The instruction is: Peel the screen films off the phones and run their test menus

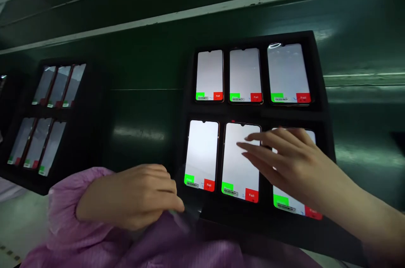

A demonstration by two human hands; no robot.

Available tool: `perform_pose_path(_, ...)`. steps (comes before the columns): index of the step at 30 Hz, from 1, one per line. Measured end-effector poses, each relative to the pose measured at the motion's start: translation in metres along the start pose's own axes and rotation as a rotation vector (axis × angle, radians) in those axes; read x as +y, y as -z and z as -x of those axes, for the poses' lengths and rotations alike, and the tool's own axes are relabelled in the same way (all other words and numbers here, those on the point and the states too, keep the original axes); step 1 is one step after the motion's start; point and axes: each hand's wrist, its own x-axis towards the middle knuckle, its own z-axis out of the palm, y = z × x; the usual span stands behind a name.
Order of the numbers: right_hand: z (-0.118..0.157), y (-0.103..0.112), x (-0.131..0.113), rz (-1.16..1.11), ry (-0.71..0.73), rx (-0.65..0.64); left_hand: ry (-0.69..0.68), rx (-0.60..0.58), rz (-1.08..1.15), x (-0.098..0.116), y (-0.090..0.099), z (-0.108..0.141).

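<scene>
Several phones with lit white screens lie in two rows in a black tray (253, 112); each fully visible screen has a green block and a red "Fail" block at its bottom. My right hand (284, 156) is over the front row, fingers spread and holding nothing. Its fingertips hover over or touch the front middle phone (238, 162); I cannot tell which. The hand partly covers the front right phone (283, 204). Left of the front left phone (202, 154), my left hand (142, 196) is closed near the tray's front edge. A faint, clear, blurred patch shows by its fingertips, and what it grips is unclear.
Another black tray (76, 133) with two rows of lit phones stands at the left. Both trays rest on a dark green work surface (142, 107). A pale strip (177, 15) runs across behind them. A dark object (398, 141) sits at the right edge.
</scene>
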Motion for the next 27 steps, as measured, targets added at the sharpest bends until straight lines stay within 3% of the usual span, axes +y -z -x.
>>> perform_pose_path(3, -0.024, -0.012, 0.012, 0.124, -0.050, -0.022, 0.094, 0.082, -0.132, -0.013, 0.017, 0.008)
perform_pose_path(7, -0.043, -0.021, 0.021, 0.119, -0.067, -0.079, 0.153, 0.209, -0.282, -0.039, 0.032, 0.006)
perform_pose_path(12, -0.040, -0.028, 0.024, 0.137, -0.080, -0.076, 0.120, 0.321, -0.326, -0.062, 0.032, -0.005)
perform_pose_path(17, -0.036, -0.029, 0.028, 0.044, -0.093, -0.046, 0.127, 0.324, -0.288, -0.075, 0.037, -0.020)
perform_pose_path(23, -0.009, -0.003, 0.032, -0.106, -0.007, 0.022, 0.280, 0.296, -0.119, -0.083, 0.039, -0.031)
perform_pose_path(27, 0.032, 0.008, 0.053, -0.182, -0.145, 0.044, 0.193, 0.345, -0.123, -0.085, 0.038, -0.030)
